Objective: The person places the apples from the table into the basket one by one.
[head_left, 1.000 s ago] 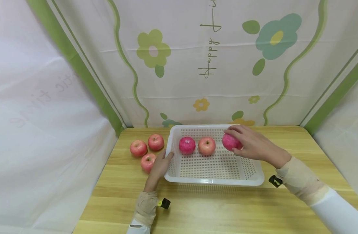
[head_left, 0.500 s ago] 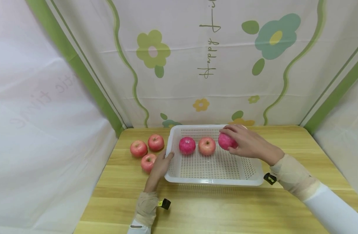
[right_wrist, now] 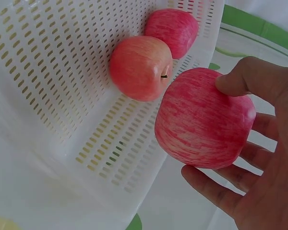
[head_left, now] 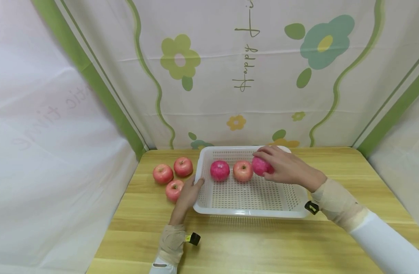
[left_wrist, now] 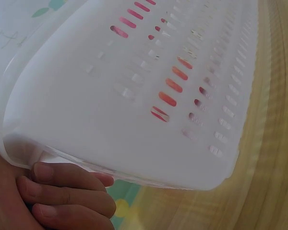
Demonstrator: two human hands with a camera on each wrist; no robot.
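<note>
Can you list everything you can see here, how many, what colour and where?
basket: one, white, middle of the table.
apples in the basket: two, red-pink, along its far side.
held apple: one, pink-red, over the basket beside those two.
apples on the table: three, red-pink, left of the basket.
table: one, yellow wood.
backdrop: white cloth, green flowers.
left hand: holds the basket's left rim.
right hand: holds the apple.

Pale wooden table (head_left: 250,243) with white slotted basket (head_left: 250,209) and three loose apples (head_left: 175,176)
</note>
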